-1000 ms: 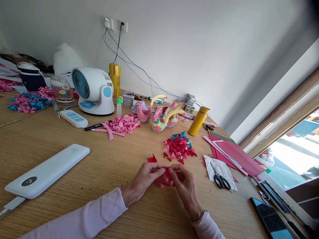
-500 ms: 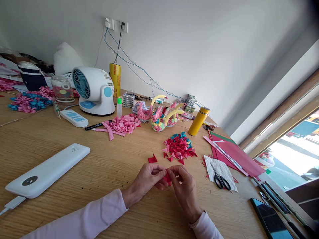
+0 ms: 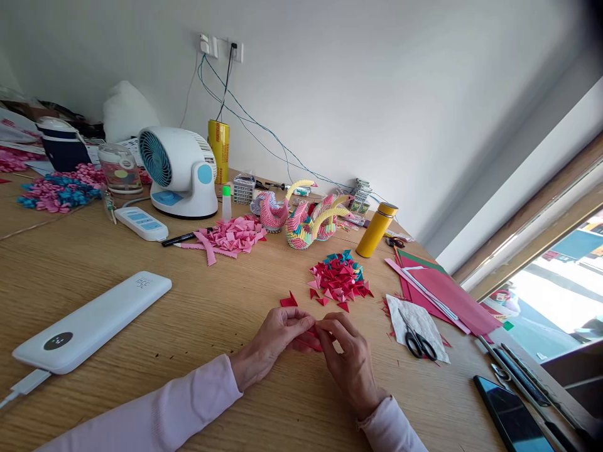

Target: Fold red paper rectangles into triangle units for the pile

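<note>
Between my two hands is a small red piece of paper [image 3: 308, 339], mostly hidden by the fingers. My left hand [image 3: 277, 339] pinches it from the left, thumb on top. From the right, my right hand [image 3: 347, 356] has its thumb and forefinger closed on the paper's edge. Just beyond the left hand lies a red folded paper piece [image 3: 289, 301]. A heap of folded paper triangles [image 3: 338, 277], red, pink and teal, sits past the hands.
Scissors [image 3: 419, 344] rest on a white tissue [image 3: 436, 336] at right, near red paper sheets [image 3: 438, 292]. Paper swans [image 3: 301, 227], a yellow bottle [image 3: 376, 231] and pink strips [image 3: 238, 235] stand or lie farther back. A power bank [image 3: 98, 320], fan [image 3: 181, 172] and phone [image 3: 511, 414] flank the hands.
The fingers have shifted slightly around the red paper, and less of it shows. My right hand has turned a little, its fingers closer to the left thumb.
</note>
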Motion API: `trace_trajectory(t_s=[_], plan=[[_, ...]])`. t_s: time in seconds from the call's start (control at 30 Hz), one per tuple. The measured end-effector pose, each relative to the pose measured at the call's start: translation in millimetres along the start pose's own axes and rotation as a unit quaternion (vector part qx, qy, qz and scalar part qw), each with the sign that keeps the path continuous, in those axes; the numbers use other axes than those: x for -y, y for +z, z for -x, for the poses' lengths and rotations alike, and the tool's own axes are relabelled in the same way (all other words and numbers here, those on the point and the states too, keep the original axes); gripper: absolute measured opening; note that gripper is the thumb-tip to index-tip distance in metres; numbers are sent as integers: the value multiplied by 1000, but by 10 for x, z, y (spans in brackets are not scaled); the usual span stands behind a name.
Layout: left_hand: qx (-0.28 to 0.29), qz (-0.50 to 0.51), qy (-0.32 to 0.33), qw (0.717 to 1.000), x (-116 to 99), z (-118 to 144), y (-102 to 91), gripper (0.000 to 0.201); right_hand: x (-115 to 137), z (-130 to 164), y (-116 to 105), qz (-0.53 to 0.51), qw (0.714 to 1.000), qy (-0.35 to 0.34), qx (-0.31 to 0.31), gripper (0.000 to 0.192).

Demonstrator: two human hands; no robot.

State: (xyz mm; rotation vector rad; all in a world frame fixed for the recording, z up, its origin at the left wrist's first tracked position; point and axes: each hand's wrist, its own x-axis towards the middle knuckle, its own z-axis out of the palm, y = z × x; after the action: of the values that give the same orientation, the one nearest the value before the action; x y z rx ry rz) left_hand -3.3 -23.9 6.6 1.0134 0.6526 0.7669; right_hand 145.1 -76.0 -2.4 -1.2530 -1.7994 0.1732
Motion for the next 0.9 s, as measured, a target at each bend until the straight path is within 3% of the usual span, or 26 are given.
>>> trace_trajectory(t_s=[0.13,0.27,0.37,0.53,0.73,0.9], plan=[[-5,-20,15,1000,14,-27,-18,35,70,-17,-38,-63,997,43,5,15],[-1,-75,47,996,28,-44,-37,36,35,-13,-52,-138,974,178,-23,22],[-11,-102,66,993,40,-52,-51,35,-24,-19,-35,-208,950,231,6,28],[-21,-126,88,988,47,-55,-61,34,-26,-53,-15,-293,918,262,49,32],[-24,-130,98,986,70,-64,-74,35,-22,-41,-5,-258,930,258,56,35],[-14,-162,126,979,74,-57,-72,30,-33,-26,0,-259,922,283,56,35]])
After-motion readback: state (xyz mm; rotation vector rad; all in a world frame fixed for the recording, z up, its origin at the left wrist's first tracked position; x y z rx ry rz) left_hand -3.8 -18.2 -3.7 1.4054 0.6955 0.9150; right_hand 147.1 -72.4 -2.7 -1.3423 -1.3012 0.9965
